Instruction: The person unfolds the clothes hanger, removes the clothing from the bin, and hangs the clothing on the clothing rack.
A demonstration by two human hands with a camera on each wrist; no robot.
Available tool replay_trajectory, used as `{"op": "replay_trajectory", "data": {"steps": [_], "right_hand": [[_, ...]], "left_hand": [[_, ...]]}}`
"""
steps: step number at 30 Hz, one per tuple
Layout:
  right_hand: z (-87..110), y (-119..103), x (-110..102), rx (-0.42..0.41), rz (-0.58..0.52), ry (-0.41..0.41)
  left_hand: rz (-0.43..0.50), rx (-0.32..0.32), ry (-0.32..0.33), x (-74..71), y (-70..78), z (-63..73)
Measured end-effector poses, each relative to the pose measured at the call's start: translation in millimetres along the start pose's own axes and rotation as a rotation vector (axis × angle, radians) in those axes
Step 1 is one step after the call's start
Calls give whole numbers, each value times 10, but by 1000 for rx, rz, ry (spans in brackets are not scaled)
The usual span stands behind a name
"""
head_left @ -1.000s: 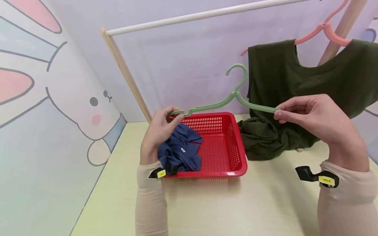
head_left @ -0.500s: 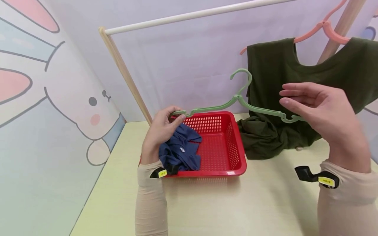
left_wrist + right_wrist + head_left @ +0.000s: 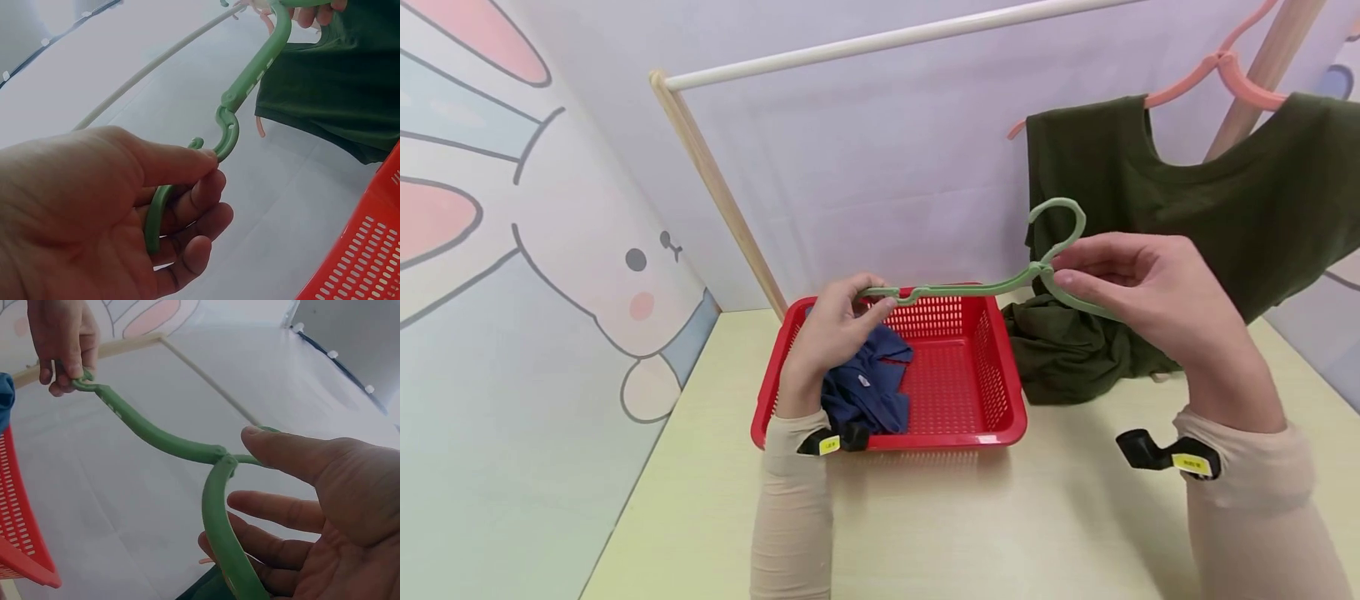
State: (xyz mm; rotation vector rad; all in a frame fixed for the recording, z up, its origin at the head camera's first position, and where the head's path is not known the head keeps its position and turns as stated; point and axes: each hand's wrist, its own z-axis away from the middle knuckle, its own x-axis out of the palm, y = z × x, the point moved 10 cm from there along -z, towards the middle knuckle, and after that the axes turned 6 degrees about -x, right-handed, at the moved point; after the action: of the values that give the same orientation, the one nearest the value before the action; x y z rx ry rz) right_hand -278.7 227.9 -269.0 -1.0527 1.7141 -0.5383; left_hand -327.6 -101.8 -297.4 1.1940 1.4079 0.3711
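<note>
A green folding clothes hanger (image 3: 977, 290) is held up over the back of the red basket (image 3: 1017, 408). My left hand (image 3: 838, 329) pinches its notched left end between thumb and fingers, which the left wrist view shows close up. Around the centre joint, just below the hook, my right hand (image 3: 1157, 300) has its thumb and fingers spread apart. In the right wrist view, the hanger's near arm (image 3: 222, 531) passes in front of the fingers, with a gap between thumb and forefinger. A crumpled navy garment (image 3: 868, 383) lies in the basket's left side, partly behind my left hand.
A white rail (image 3: 880, 39) on wooden posts (image 3: 722, 183) runs across the back. At right, an olive-green shirt (image 3: 1097, 175) hangs on a coral hanger (image 3: 1183, 83), its lower part bunched on the pale tabletop (image 3: 925, 525). A rabbit-printed wall (image 3: 572, 250) stands at left.
My right hand has let go of the hanger's right end and moved left to its centre joint. The hanger has shifted right, its hook lower. My left hand, still pinching, has moved slightly right.
</note>
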Motion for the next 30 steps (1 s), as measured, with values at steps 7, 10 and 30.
{"op": "replay_trajectory", "data": {"steps": [7,10,30], "right_hand": [[-19,-35,114,-3,-34,-13],[-21,-43,136,0,-27,-11],[9,-70,163,44,-23,-18]], "left_hand": [[16,6,-20,74,16,-27],[18,10,-23,88,17,-30],[18,3,-19,66,24,-22]]}}
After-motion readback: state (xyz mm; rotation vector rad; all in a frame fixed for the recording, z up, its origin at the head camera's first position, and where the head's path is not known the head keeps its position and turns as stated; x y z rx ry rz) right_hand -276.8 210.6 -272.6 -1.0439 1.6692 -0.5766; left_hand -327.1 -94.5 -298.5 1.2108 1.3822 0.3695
